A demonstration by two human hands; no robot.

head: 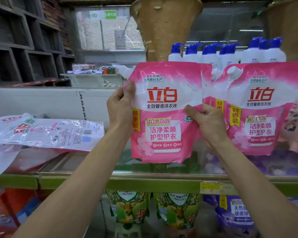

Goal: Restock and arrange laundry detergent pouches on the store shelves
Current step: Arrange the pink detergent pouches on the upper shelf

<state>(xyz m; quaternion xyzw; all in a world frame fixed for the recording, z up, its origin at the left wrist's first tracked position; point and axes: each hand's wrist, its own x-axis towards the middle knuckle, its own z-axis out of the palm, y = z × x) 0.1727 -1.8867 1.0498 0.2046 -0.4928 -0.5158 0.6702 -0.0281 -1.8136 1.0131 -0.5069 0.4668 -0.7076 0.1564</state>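
I hold a pink detergent pouch (163, 114) upright above the shelf, label facing me. My left hand (120, 109) grips its left edge, thumb on the front. My right hand (207, 122) pinches its right edge, thumb on the front, fingers behind. Just right of it stands a matching pink pouch (258, 109) on the shelf, with another partly hidden behind. On the left of the shelf lies a pile of flat pink-and-white pouches (46, 133), backs up.
The shelf has a clear front guard rail and green edge (144, 184) with a price label (213, 187). White bottles with blue caps (227, 52) stand behind. Green pouches (177, 210) and a purple pouch (236, 213) fill the shelf below. A woven cone lamp (165, 26) hangs above.
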